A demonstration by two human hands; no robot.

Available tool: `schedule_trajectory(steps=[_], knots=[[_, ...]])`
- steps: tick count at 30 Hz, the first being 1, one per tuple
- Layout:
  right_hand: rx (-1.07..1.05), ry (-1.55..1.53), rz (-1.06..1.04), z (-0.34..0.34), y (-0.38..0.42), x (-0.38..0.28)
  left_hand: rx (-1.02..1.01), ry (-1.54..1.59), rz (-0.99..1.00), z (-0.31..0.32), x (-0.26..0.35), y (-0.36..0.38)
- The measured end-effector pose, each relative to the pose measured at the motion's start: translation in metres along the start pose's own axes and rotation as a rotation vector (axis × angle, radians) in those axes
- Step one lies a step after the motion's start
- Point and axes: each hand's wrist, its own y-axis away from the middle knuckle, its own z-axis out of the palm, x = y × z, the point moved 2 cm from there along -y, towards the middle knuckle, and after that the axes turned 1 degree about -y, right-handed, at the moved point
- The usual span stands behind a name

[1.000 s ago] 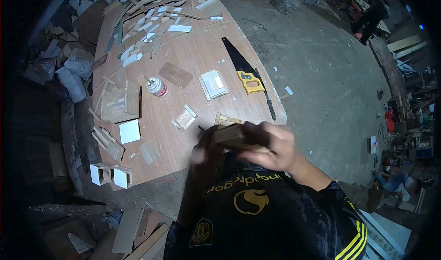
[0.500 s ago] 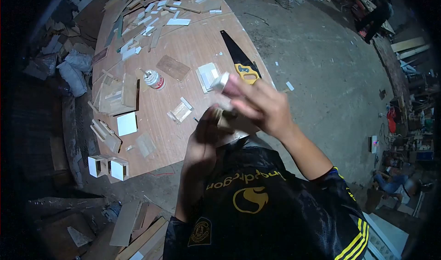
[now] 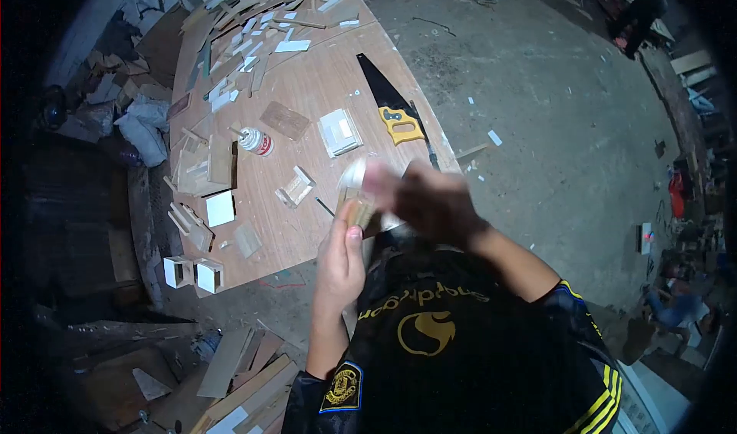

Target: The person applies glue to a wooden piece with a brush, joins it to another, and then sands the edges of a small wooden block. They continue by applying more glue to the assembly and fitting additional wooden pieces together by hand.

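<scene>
My left hand (image 3: 340, 264) is closed round a small wooden piece (image 3: 361, 213), with thumb and fingers along its sides, at the table's near edge. Smeared by motion, my right hand (image 3: 439, 204) is just above and right of it. It grips a blurred block with a white end (image 3: 355, 173) and a reddish side, close over the wooden piece; I cannot tell what kind of block it is. Left of my hands lie a small wooden frame (image 3: 295, 187) and a thin dark pencil-like stick (image 3: 324, 206). Beyond them is a stack of white pieces (image 3: 339, 132).
A handsaw with a yellow handle (image 3: 401, 124) lies by the table's right edge. A white jar with a red label (image 3: 256, 141), a brown board (image 3: 285, 120) and a wooden box (image 3: 207, 165) stand leftward. Offcuts (image 3: 292, 46) cover the far end. A person (image 3: 639, 16) is far right.
My right hand and the block have moved down and left, closer over the wooden piece. My left hand has turned, showing its thumb and the wooden piece more plainly. The view has shifted slightly.
</scene>
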Motion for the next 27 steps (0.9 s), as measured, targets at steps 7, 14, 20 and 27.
schedule_trajectory(steps=[7, 14, 20, 27], knots=[[0.137, -0.578, 0.524, -0.051, 0.057, 0.044, -0.333, 0.351, -0.164, 0.090, -0.017, 0.031], [0.054, -0.936, 0.800, -0.033, 0.124, 0.068, -0.118, 0.946, -0.392, 0.126, -0.028, 0.051], [-0.104, -0.868, 0.611, -0.041, 0.114, 0.061, -0.088, 0.839, -0.298, 0.128, -0.012, 0.044], [-0.023, -0.642, 0.422, -0.058, 0.100, 0.061, 0.045, 0.686, -0.338, 0.128, 0.013, 0.041]])
